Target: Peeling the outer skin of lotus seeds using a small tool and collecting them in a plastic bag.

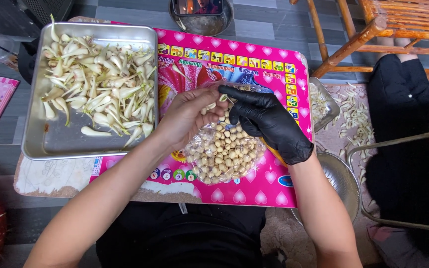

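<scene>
Carefully does it: pinching a single pale round seed point(223, 98) calls for steady fingertips held low over the bag, so nothing dropped rolls off the pink heart-patterned mat point(269, 186) on the counter. From the left edge, one rectangular shiny metal tray point(33, 144) holds a heap of pale green-tipped cores, too many to count. At the middle, the bare left hand point(187, 116) and the black-gloved right hand point(269, 124) meet fingertip to fingertip, both pinched on that seed above one clear plastic bag of beige seeds point(222, 154), far too many to count. At the right edge sit one small metal tray point(323, 101) and one round metal strainer point(343, 181).
</scene>
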